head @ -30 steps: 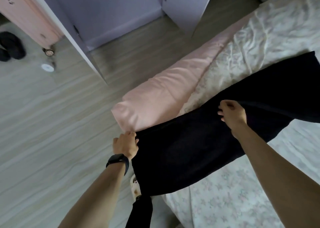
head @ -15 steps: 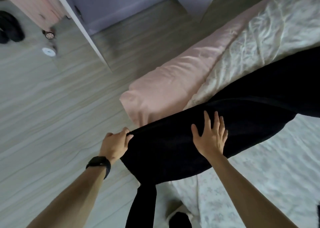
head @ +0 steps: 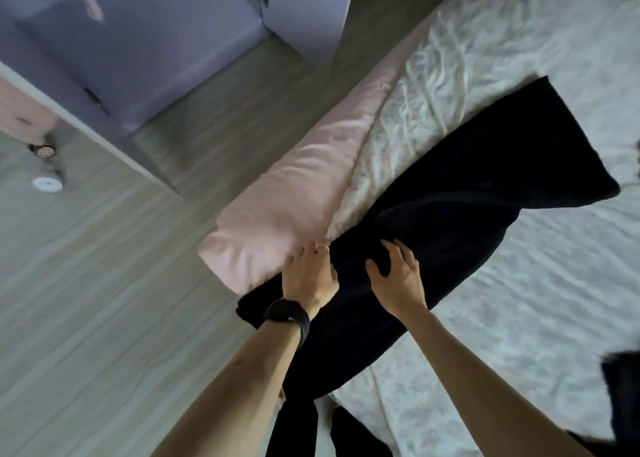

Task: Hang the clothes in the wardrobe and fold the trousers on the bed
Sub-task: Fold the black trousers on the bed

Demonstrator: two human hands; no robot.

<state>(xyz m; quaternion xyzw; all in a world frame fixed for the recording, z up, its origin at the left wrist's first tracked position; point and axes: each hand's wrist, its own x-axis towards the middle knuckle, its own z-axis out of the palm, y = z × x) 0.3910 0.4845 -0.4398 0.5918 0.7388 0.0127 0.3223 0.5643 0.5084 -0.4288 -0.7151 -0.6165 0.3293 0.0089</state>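
Where half a second ago the left hand [head: 308, 276] clutched the trousers' [head: 450, 214] edge out over the floor [head: 86, 300], it now lies on top of the cloth, close beside the right hand [head: 398, 280] — the two nearly side by side. The right hand is as flat as before, fingers spread and slightly bent, pressing the fabric and holding nothing. The left hand's fingers reach to the hem where it meets the pink sheet [head: 294, 186]; whether the tips pinch it I cannot tell.

One pair of black trousers stretches slantwise across the bed [head: 519, 318], its near end hanging off the corner. Two hands are at work. I count one black band [head: 287, 312] on the left wrist and one ring [head: 323, 247] on a left finger. One wardrobe [head: 156, 40] stands open beyond, one white disc [head: 46, 183] lies on the floor, and one more dark cloth [head: 623, 394] shows at the right edge — too blurred to name.
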